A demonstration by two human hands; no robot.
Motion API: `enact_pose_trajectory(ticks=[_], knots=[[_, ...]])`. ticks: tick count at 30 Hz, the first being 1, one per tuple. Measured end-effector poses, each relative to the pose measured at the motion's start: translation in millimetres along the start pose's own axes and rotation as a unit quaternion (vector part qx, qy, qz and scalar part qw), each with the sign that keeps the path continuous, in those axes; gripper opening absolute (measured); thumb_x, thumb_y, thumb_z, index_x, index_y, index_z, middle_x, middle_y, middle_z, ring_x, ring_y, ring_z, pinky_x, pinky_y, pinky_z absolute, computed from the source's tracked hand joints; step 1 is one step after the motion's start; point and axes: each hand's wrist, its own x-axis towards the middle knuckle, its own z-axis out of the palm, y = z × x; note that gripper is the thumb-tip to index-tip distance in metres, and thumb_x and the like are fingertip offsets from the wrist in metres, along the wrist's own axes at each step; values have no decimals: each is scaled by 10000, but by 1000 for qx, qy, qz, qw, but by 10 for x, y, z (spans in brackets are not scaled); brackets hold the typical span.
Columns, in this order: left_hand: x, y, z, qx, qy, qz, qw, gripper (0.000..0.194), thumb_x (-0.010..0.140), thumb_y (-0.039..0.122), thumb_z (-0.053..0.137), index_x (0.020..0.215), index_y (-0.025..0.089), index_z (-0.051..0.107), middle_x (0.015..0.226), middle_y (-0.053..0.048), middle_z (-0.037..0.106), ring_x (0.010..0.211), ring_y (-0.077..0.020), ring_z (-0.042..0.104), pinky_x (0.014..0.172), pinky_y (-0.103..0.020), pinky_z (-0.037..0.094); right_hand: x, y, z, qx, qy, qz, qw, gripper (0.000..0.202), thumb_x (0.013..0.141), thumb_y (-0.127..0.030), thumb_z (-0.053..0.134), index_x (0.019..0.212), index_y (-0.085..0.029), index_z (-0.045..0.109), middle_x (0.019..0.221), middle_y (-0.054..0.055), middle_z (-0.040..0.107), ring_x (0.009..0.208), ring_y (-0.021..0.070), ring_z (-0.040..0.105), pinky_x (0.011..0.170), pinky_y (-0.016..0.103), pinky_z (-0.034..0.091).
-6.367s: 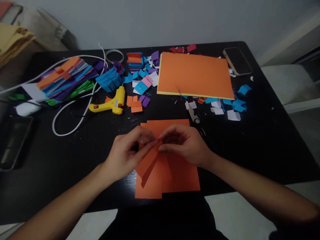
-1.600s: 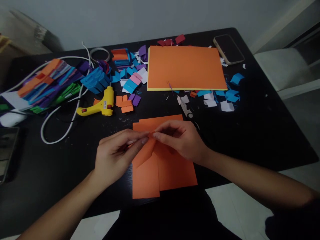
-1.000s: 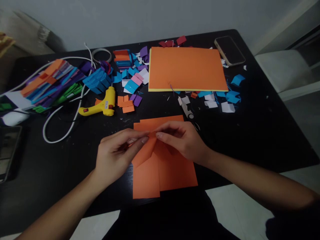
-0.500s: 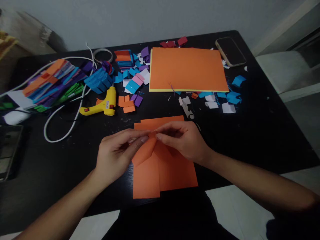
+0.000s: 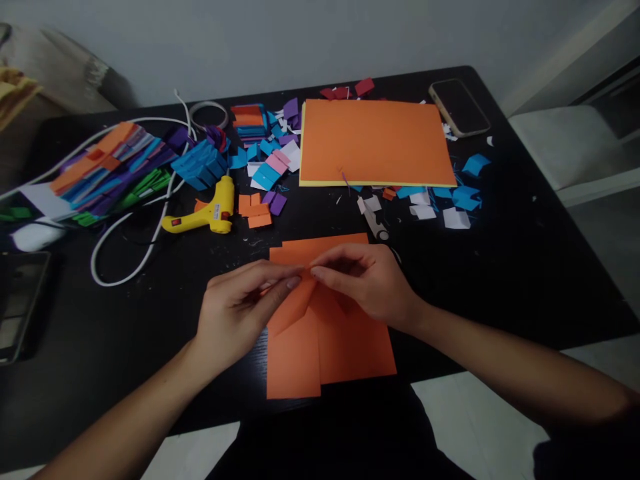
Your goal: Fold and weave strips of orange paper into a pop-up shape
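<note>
Between my two hands a sheet of orange paper (image 5: 295,303) is raised, its upper edge pinched between thumbs and fingers. My left hand (image 5: 245,303) grips it from the left, thumb toward me. My right hand (image 5: 367,283) pinches the same edge just to the right, the fingertips of both hands almost meeting. Part of the raised sheet is hidden behind my fingers. Beneath lie more orange sheets (image 5: 357,350) flat on the black table, close to its front edge.
A yellow glue gun (image 5: 217,210) lies left of the hands, by a looped white cable (image 5: 95,263). Farther back is a large orange sheet (image 5: 375,143) over a yellow one. A cutter (image 5: 376,223), folded paper pieces (image 5: 199,163) and a phone (image 5: 460,107) lie around.
Both hands stay nearly in place, still pinching the orange paper. My left fingertips have shifted very slightly right and down; the whole view has moved a little.
</note>
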Motion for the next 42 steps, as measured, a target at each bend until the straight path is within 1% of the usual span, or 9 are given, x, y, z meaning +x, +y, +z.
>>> enact_pose_trajectory(ticks=[5, 11, 18, 22, 24, 29, 34, 39, 42], knots=[[-4, 3, 2, 5, 2, 1, 1000, 177, 900, 154, 767, 1047, 248, 795, 926, 13, 799, 738, -79, 693, 637, -183, 533, -2, -17, 16, 37, -4, 30, 999, 151, 773, -246, 857, 890, -179, 788, 868, 26, 798, 810, 151, 751, 756, 262, 610], [0, 13, -1, 9, 0, -4, 1000, 170, 904, 162, 764, 1045, 250, 797, 899, 17, 793, 707, -78, 676, 605, -190, 512, 1, -33, 8, -10, -13, 21, 1000, 117, 847, -284, 788, 884, -173, 797, 866, 36, 791, 817, 147, 729, 750, 257, 584], [3, 5, 0, 10, 10, -16, 1000, 189, 908, 155, 761, 1048, 276, 798, 889, 39, 784, 696, -63, 652, 626, -186, 497, 2, 7, -23, 15, -18, 41, 999, 116, 824, -245, 771, 920, -183, 788, 917, 33, 797, 866, 163, 737, 814, 291, 584], [-9, 3, -3, 4, 15, -22, 1000, 193, 900, 162, 770, 1048, 280, 803, 880, 35, 782, 686, -69, 646, 620, -193, 497, 8, -2, -12, 14, -24, 44, 999, 123, 831, -297, 778, 883, -186, 779, 864, 30, 782, 816, 166, 724, 751, 291, 575], [-17, 5, -2, 2, 14, -24, 1000, 186, 899, 169, 772, 1048, 277, 804, 896, 25, 787, 693, -77, 654, 620, -200, 502, 9, -2, -8, 7, -20, 44, 999, 118, 834, -297, 773, 872, -185, 772, 839, 26, 772, 778, 160, 711, 715, 284, 567], [-16, 14, 1, 3, 15, -24, 1000, 161, 906, 178, 763, 1034, 267, 806, 870, 13, 784, 673, -87, 650, 602, -216, 499, 7, 8, -2, 13, -15, 45, 999, 106, 815, -263, 770, 881, -180, 769, 866, 28, 776, 796, 154, 712, 737, 280, 570], [6, 36, -1, -3, 0, -20, 1000, 142, 903, 187, 760, 1023, 246, 807, 877, -11, 788, 683, -110, 669, 582, -231, 513, 12, 8, 5, 20, -23, 27, 999, 117, 805, -290, 801, 845, -184, 771, 801, 16, 763, 732, 141, 694, 694, 268, 568], [10, 38, -7, 3, 3, -13, 1000, 147, 906, 179, 756, 1023, 253, 807, 861, -1, 782, 667, -100, 657, 578, -225, 510, 9, 9, -11, 0, -12, 25, 1000, 96, 814, -266, 775, 865, -186, 784, 854, 30, 784, 790, 158, 719, 736, 282, 581], [3, 31, -10, 1, 0, -15, 1000, 157, 905, 168, 758, 1029, 252, 803, 865, 6, 778, 676, -90, 655, 587, -214, 506, 6, 7, -9, -2, -15, 22, 1000, 103, 815, -274, 787, 860, -182, 786, 842, 29, 782, 785, 157, 717, 730, 276, 576]])
